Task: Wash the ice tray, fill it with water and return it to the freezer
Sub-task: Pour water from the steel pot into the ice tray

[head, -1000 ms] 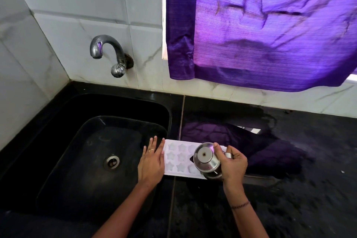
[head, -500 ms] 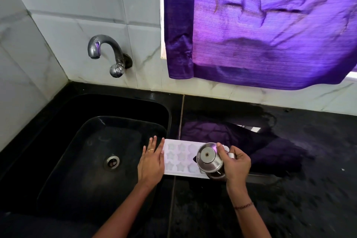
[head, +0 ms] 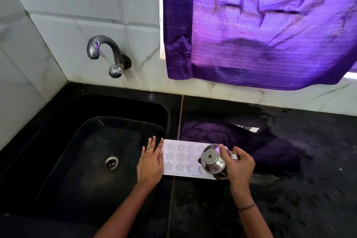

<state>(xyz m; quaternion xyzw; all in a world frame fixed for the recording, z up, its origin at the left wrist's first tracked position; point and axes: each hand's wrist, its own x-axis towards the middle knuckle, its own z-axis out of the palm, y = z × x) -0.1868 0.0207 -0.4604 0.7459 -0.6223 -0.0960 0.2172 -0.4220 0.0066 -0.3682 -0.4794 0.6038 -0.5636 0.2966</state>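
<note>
A white ice tray [head: 180, 157] with star-shaped moulds lies flat on the black counter just right of the sink. My left hand [head: 151, 162] lies with straight fingers against the tray's left end, over the sink's edge. My right hand [head: 239, 164] grips a small steel pot [head: 212, 159], tipped on its side with its round base facing me, above the tray's right end. The pot hides the tray's right moulds.
A black sink [head: 92, 141] with a drain [head: 110, 162] fills the left. A steel tap [head: 104, 50] juts from the tiled wall, with no water running. A purple curtain [head: 260, 25] hangs over the black counter [head: 289, 199], and a purple cloth [head: 231, 133] lies behind the tray.
The steel pot in my right hand has shifted slightly right along the tray. My left hand stays at the tray's left end.
</note>
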